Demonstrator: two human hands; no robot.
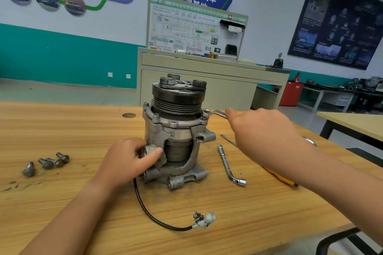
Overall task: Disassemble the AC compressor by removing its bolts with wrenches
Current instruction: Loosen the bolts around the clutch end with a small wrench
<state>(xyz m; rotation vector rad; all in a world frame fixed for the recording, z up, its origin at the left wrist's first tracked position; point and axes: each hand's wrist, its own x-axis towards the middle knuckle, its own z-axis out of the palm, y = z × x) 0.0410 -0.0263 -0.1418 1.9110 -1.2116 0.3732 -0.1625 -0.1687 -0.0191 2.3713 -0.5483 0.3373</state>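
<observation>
The AC compressor [176,130] stands upright on the wooden table [62,134], black pulley on top and a cutaway in its grey housing. My left hand [126,161] grips a lug on the housing's lower left side. My right hand [265,136] holds the handle of a ring wrench [214,113], whose ring end sits on a bolt at the flange's right rim. Two bolts [150,111] still stand in the flange on the left. Several removed bolts [48,163] lie on the table at the left.
An L-shaped socket wrench [229,166] lies right of the compressor. A yellow-handled screwdriver [279,178] lies partly under my right forearm. The compressor's black cable with a white connector [204,220] trails toward me. A training cabinet [207,80] stands behind the table.
</observation>
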